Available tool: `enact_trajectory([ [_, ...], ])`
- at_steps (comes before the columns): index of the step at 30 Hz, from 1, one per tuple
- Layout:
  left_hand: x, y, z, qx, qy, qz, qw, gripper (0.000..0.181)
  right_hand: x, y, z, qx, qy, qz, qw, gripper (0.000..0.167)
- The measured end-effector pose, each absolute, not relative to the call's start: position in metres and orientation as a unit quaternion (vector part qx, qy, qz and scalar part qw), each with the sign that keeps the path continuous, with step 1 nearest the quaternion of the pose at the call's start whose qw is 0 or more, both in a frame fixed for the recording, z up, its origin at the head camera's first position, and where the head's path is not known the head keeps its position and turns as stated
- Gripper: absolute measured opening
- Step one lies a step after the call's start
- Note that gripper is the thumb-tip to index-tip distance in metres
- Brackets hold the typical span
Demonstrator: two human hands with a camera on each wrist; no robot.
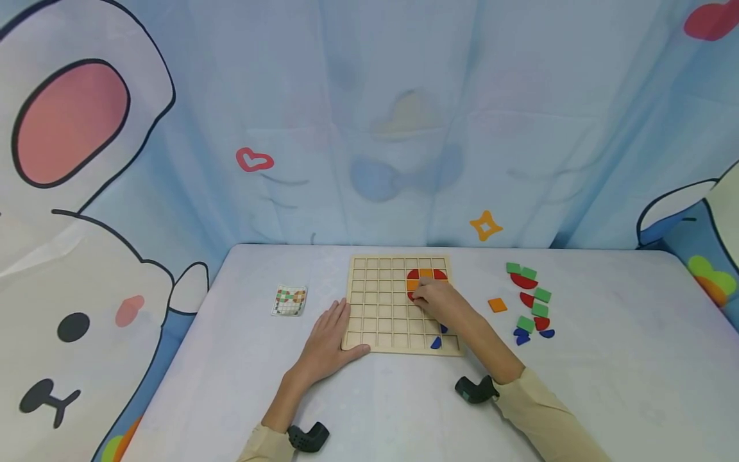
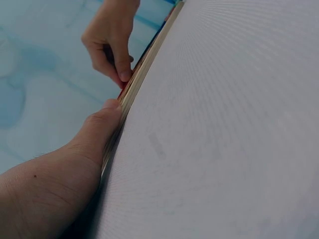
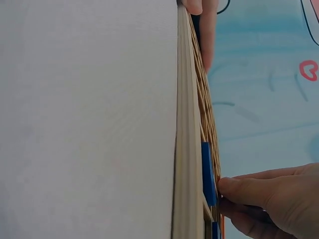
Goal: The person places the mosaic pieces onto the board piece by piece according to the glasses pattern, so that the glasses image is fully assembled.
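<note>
Find the wooden grid board [image 1: 375, 314] in the lower middle of the head frame, flat on the white tabletop [image 1: 404, 410]. See the left hand [image 1: 328, 340] laid at its lower-left corner, with fingers nearly straight and thumb along the bottom edge, holding no piece; best to press just firmly enough there to steady the board. See the right hand [image 1: 441, 298] over the upper right of the grid, thumb and fingertips pinching a small red piece [image 1: 410, 296], just below an orange square [image 1: 412, 285]. To seat it well, match any straight side to the thin ribs of the cell, ease it down level, then release and tap lightly, without nudging the neighbouring orange. Cannot tell its full outline or depth in the cell, being mostly hidden by fingers. Probably worth comparing with the small printed card [image 1: 289, 301], left of the board

Note pale, layered-looking board edges and shallow square cells; flat blue pieces [image 1: 435, 342] with curved edges at the board's lower right; and, right of the frame's centre, loose green squares [image 1: 512, 267], a red half-round [image 1: 523, 281] and a loose orange tile [image 1: 498, 305], all flat and plain-coloured
</note>
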State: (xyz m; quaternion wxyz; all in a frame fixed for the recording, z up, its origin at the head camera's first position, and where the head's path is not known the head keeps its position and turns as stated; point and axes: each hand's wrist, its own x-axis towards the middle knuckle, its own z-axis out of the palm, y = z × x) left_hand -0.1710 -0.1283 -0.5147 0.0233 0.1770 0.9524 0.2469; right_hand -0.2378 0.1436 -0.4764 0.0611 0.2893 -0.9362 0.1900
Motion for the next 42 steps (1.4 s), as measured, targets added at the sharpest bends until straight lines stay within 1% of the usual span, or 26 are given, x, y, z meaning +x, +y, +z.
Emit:
enact_trajectory([
  [11, -0.173, -0.126, -0.512, 0.18, 0.951, 0.249, 0.02, 0.096, -0.238, 0.146, -0.469, 0.265, -0.946, 0.185, 0.032, 0.011],
  [21, -0.174, -0.126, -0.512, 0.181, 0.952, 0.246, 0.017, 0.096, -0.239, 0.147, -0.464, 0.282, -0.945, 0.162, 0.036, 0.009],
  [22, -0.174, -0.126, -0.512, 0.181, 0.952, 0.247, 0.017, 0.096, -0.238, 0.148, -0.462, 0.277, -0.947, 0.159, 0.035, 0.009],
  [25, -0.173, -0.126, -0.511, 0.178, 0.952, 0.249, 0.021, 0.096, -0.236, 0.154, -0.451, 0.251, -0.954, 0.159, 0.037, 0.019],
  [29, -0.172, -0.126, -0.511, 0.175, 0.951, 0.252, 0.024, 0.096, -0.234, 0.171, -0.437, 0.208, -0.962, 0.174, 0.035, 0.033],
  [32, -0.172, -0.126, -0.512, 0.172, 0.952, 0.252, 0.027, 0.096, -0.231, 0.188, -0.434, 0.187, -0.965, 0.182, 0.016, 0.037],
  [42, -0.17, -0.127, -0.513, 0.165, 0.952, 0.254, 0.033, 0.097, -0.225, 0.259, -0.457, 0.164, -0.974, 0.157, -0.014, 0.045],
])
